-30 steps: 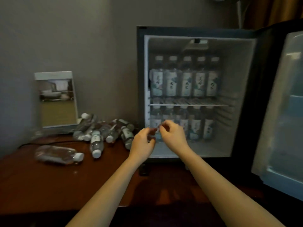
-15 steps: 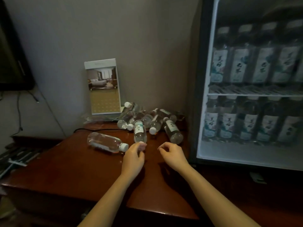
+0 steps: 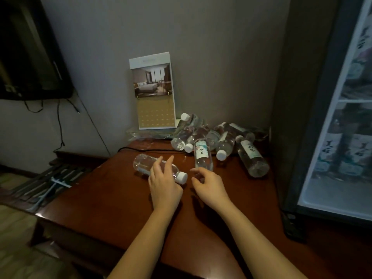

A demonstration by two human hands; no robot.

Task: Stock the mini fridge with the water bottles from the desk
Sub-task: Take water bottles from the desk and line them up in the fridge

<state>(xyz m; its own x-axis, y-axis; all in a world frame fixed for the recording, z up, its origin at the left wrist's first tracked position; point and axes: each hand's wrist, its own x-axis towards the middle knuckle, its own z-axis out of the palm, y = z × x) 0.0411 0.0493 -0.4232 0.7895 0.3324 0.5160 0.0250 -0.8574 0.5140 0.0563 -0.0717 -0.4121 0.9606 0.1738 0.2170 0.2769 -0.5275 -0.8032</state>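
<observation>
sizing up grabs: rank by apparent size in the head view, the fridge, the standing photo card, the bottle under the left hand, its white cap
1. mini fridge, though cropped at the edge
2. photo card
3. bottle, partly covered by the left hand
4. white cap

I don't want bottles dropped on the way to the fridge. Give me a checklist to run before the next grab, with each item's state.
1. Grip: not ok, left hand has fingers spread over the lone bottle, not closed round it.
2. Seal: ok, its cap is on.
3. Spare hand: ok, right hand holds nothing, near the labelled bottle.
4. Access: ok, mini fridge stands open, lit inside.
5. Shelf room: cannot tell, only the fridge's edge is in view.
</observation>
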